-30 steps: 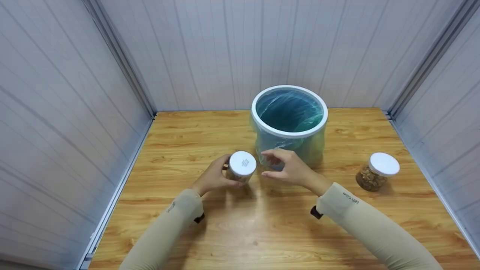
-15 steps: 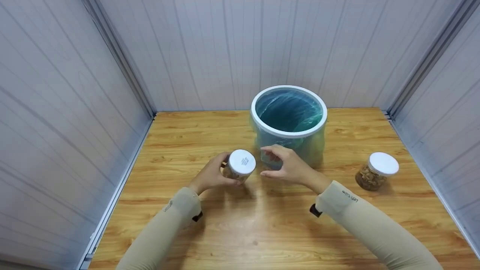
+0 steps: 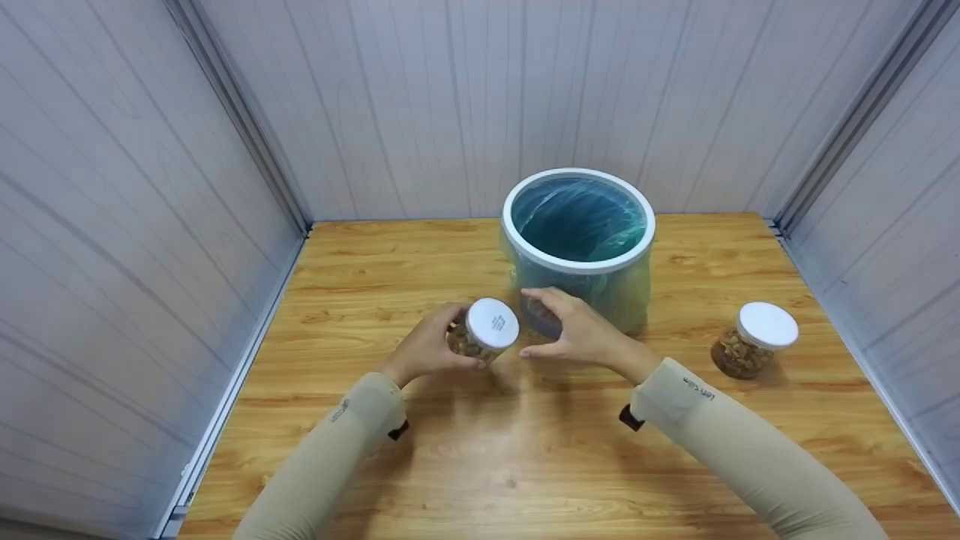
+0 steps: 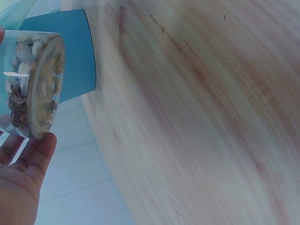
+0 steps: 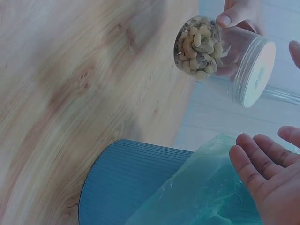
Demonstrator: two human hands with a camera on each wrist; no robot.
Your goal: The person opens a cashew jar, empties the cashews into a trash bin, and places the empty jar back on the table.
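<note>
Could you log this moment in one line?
left hand: holds lidded jar, tilted; right hand: empty; lined bin: on table; second jar: upright, far right

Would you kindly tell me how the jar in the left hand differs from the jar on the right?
The held jar is tilted in the left hand, off the table; the other jar stands on the table, untouched. The held jar's lid shows print, while the other jar's lid looks plain. Both are clear-walled, white-lidded and hold small pieces.

The held jar (image 5: 225,61) looks smooth plastic, the bin (image 5: 124,183) ribbed, the tabletop (image 3: 450,465) glossy wood.
</note>
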